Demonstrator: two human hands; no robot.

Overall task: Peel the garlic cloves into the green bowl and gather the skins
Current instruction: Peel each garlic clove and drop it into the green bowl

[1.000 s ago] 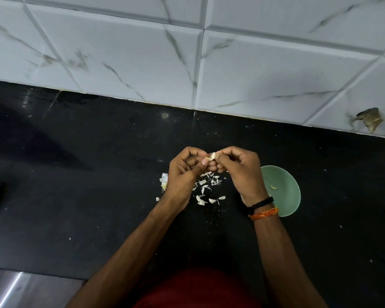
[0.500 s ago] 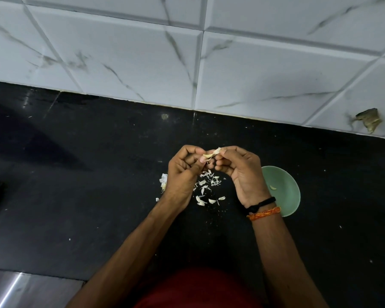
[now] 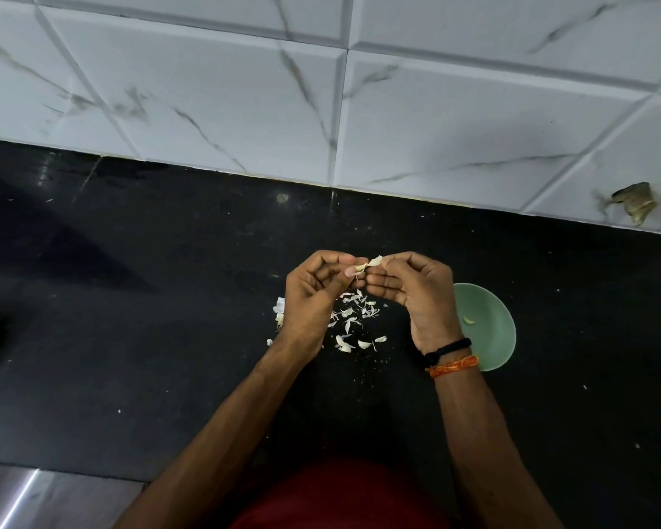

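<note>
**Desk:** What do you have in front of you, biggest thing first?

**Caption writer:** A black countertop [image 3: 138, 299] runs beneath your forearms and out beyond both hands to a wall of white marbled tiles [image 3: 214, 93]. Just to the outside of your right hand [image 3: 416, 299], partly hidden behind its wrist, sits the green bowl [image 3: 489, 322], with one pale peeled clove [image 3: 469, 319] lying inside. It looks parked there so a finished clove needs only a short drop.

**Desk:** And the mess?

**Caption writer:** The skins [image 3: 353, 318] lie scattered on the counter directly under the gap between your hands, which suggests you peel over one spot to keep the gathering easy later (a few more pale garlic pieces [image 3: 279, 311] peek out by the outer edge of your left hand [image 3: 310, 299]; whether they are cloves or skin, you cannot tell from here).

**Desk:** The hands themselves?

**Caption writer:** Both are raised above the counter, fingers curled in close. Between them you hold a garlic clove [image 3: 366, 266]: your left thumb and fingers pinch one end, and your right fingertips pinch the other end, where a flap of skin appears to be lifting. Peeling seems well short of finished, and the skins are not yet gathered.
</note>
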